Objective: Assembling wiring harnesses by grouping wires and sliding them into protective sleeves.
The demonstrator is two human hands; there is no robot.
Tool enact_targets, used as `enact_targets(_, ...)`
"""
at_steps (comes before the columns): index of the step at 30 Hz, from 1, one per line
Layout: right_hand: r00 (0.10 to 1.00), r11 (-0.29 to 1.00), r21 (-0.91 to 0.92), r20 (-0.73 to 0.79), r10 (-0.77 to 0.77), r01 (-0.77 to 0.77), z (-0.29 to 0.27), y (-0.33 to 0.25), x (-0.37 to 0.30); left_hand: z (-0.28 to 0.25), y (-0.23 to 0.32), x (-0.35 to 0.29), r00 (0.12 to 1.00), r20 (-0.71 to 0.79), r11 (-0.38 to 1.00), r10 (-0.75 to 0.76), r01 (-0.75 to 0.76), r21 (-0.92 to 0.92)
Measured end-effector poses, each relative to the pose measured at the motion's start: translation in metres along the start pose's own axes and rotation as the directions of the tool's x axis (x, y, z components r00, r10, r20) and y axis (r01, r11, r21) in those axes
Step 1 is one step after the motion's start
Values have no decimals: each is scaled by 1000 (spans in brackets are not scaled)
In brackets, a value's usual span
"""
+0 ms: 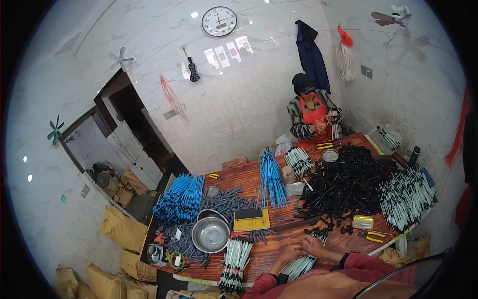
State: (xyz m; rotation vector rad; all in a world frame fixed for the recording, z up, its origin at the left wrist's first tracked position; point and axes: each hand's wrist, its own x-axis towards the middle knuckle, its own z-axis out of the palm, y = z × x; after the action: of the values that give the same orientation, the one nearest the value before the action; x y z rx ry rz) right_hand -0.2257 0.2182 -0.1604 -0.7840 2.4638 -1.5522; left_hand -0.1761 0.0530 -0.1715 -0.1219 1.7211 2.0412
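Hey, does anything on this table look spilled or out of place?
Nothing looks clearly spilled or broken. The oddest thing is a few black pieces beside the yellow tin: they lie apart from the big black heap, like strays.

Pic was fairly bright, light cool & even. Pale window-like glare [217,59] sat on wall [224,107], upper ctr; small bright spots [194,15] showed at top + far L. Doorway [133,114] at L was v. dark; black pile [338,187], mid R, lost detail. Fisheye bent edges strongly, corners went black. L hand [291,253] & R hand [314,247], lower ctr, looked a bit soft.
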Motion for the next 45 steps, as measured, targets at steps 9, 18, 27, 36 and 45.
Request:
enact_targets(9,977,982,-131,148,153,-134,-2,-22,11,-22,-33,21,996,69,951,62,-80,300)
enact_targets(18,866,961,-149,481,-137,234,-43,-4,20,2,-3,-6,999,2,977,50,-49,205)
enact_targets(27,828,909,-204,518,-215,364,-18,48,6,14,14,-15,992,33,945,121,-125,302)
enact_targets(36,847,818,-367,470,-248,443,-50,-19,27,-8,3,3,992,-16,979,126,-121,163)
enact_targets(45,923,951,-249,377,-80,185,-62,-13,22,-5,-5,-7,1000,-1,1000,25,-25,1)
